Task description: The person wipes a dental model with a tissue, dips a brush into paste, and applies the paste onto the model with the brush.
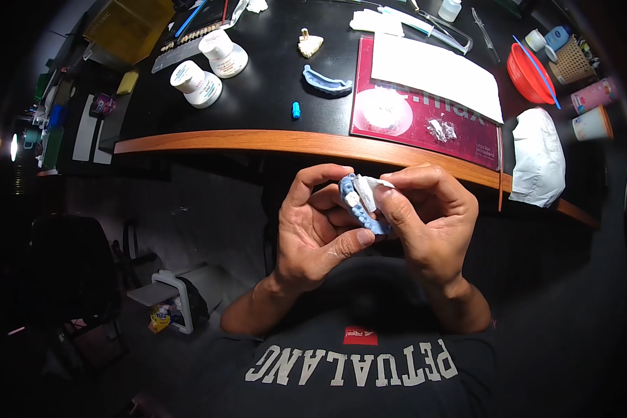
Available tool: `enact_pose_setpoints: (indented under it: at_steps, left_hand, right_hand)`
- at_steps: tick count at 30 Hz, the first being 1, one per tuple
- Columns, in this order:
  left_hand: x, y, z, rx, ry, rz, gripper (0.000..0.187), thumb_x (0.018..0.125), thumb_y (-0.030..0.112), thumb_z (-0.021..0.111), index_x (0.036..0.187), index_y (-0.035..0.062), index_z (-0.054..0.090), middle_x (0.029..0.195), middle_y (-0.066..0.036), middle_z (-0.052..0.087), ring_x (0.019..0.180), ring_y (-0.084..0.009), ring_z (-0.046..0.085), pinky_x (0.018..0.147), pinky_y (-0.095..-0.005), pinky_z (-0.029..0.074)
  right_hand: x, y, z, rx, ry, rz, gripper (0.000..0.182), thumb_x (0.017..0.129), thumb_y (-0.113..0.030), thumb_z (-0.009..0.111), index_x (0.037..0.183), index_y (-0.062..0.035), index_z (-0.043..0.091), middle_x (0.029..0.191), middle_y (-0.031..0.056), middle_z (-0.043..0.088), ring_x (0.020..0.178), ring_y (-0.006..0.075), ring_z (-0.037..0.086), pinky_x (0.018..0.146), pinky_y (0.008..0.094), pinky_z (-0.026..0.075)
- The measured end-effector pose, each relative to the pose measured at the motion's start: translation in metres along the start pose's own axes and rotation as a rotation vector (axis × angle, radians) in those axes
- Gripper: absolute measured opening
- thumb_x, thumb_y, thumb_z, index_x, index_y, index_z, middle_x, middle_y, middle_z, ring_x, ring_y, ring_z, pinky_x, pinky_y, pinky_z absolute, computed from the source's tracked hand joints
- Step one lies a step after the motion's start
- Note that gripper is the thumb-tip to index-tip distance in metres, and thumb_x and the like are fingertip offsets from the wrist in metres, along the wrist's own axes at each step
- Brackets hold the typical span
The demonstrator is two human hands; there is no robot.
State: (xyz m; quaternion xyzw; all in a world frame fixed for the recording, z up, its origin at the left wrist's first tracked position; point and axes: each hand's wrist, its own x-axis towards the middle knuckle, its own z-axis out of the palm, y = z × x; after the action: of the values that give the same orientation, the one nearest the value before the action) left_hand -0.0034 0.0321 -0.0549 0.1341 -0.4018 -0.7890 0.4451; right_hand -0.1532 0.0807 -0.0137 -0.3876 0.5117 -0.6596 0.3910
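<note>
My left hand [313,233] is closed around a blue dental model [373,223], holding it tilted over my lap, in front of the table edge. One white tooth [351,199] stands out among the blue teeth on the model. Between thumb and fingers, my right hand [432,216] pinches a small folded white piece that looks like tissue [366,191], held against the inner side of the arch. My right fingertips partly hide the far end of the model.
On the black table are two white-capped jars [196,85], a curved blue mould [327,82], a pale partial model [311,44] and a small blue piece [296,110]. A maroon board [425,132] carries white powder and paper. A red bowl [529,73] stands right.
</note>
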Motion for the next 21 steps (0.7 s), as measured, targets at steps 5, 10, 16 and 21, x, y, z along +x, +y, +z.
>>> enact_pose_setpoints:
  at_steps: [5,10,16,21]
  left_hand:
    - [0.0005,0.0022,0.0019,0.023,0.012,-0.016,0.064,0.081,-0.012,0.071,0.134,0.0004,0.037,0.112,-0.014,0.061,0.106,-0.0204,0.066,0.092,-0.0321,0.056]
    - [0.0008,0.0028,0.0012,0.027,0.010,-0.020,0.064,0.081,-0.013,0.070,0.135,0.0002,0.038,0.111,-0.013,0.061,0.106,-0.0198,0.065,0.091,-0.0318,0.057]
    - [0.0010,0.0034,0.0019,-0.002,0.013,-0.021,0.063,0.081,-0.012,0.070,0.135,-0.0002,0.038,0.110,-0.013,0.060,0.105,-0.0207,0.066,0.092,-0.0340,0.058]
    - [0.0027,0.0053,0.0067,0.008,0.046,0.007,0.061,0.081,-0.013,0.069,0.132,-0.0011,0.038,0.112,-0.015,0.058,0.105,-0.0234,0.066,0.090,-0.0355,0.059]
  right_hand:
    - [0.0022,0.0048,0.0025,-0.029,-0.019,-0.082,0.010,0.084,0.005,0.071,0.094,0.0047,0.068,0.080,0.0084,0.069,0.071,0.0098,0.067,0.060,0.0195,0.053]
    - [0.0023,0.0041,0.0030,-0.050,-0.053,-0.099,0.010,0.084,0.006,0.071,0.093,0.0053,0.068,0.081,0.0095,0.070,0.071,0.0106,0.068,0.060,0.0197,0.053]
    - [0.0014,0.0030,0.0046,-0.020,-0.048,-0.069,0.010,0.084,0.005,0.071,0.093,0.0058,0.068,0.082,0.0103,0.071,0.071,0.0110,0.069,0.061,0.0199,0.054]
    - [0.0021,0.0021,0.0011,-0.013,-0.027,0.001,0.008,0.087,0.004,0.069,0.094,0.0056,0.067,0.082,0.0103,0.070,0.074,0.0119,0.069,0.065,0.0213,0.055]
